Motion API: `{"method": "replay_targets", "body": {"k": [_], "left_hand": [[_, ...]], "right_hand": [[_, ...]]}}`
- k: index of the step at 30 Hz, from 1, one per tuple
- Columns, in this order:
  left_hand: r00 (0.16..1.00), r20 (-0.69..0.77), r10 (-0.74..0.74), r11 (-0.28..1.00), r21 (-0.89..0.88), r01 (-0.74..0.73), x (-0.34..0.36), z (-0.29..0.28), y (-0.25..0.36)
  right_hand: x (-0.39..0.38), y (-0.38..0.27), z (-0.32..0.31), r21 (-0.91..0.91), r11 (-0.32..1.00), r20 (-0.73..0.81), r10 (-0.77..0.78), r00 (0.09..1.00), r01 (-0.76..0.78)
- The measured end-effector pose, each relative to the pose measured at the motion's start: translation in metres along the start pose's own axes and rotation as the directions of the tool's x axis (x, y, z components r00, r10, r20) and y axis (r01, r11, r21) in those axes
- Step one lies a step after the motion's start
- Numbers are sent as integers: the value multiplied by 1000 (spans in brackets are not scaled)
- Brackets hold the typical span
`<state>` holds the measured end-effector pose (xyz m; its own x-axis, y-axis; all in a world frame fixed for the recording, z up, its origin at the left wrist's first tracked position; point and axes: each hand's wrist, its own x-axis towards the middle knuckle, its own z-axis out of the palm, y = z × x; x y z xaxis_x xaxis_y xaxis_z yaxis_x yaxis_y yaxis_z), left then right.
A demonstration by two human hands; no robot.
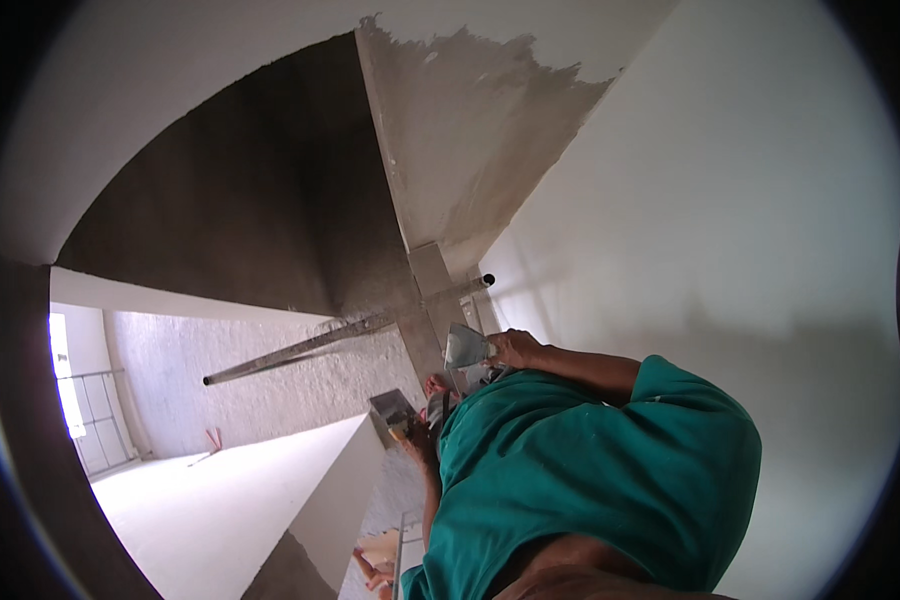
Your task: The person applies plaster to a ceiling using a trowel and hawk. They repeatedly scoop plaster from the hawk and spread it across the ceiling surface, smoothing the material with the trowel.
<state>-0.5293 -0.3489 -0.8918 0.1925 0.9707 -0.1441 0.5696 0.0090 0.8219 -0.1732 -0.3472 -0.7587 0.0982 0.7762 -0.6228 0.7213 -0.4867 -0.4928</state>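
My right hand [515,350] is closed round the handle of a wide putty knife [466,346], its pale grey blade raised in front of my waist. Lower and to the left, my left hand [416,441] grips a dark grey, rectangular, flat-looking tool [392,405]. It may be a plastering trowel or a small pan; I cannot tell which. A light patch shows on it near my fingers. Neither tool touches a wall. Above my hands, a damp grey-brown coat [480,130] with a ragged upper edge covers part of the pale surface.
A long pole or narrow plank [300,350] lies across the space ahead, its end by the right white wall [690,200]. A dark panel-like surface [240,190] fills the upper left. A low white wall [240,490] stands left, near a railing [95,420]. Unclear skin-toned shapes [375,570] show below.
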Motion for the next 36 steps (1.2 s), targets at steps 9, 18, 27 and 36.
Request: {"method": "replay_targets", "body": {"k": [9,18,27,36], "left_hand": [[937,-24,-349,937,22,350,12,60,-17],[884,-269,-382,900,111,422,-94,12,49],[697,-353,-624,714,105,692,-192,41,-15],[512,-543,-665,744,-424,516,-287,50,-68]], "right_hand": [[18,3,-16,-58,998,93,-27,995,32],[22,-23,-15,-141,984,204,-76,976,107],[18,-47,55,-304,917,273,-175,946,258],[-39,-48,109,-280,781,403,-432,807,558]]}}
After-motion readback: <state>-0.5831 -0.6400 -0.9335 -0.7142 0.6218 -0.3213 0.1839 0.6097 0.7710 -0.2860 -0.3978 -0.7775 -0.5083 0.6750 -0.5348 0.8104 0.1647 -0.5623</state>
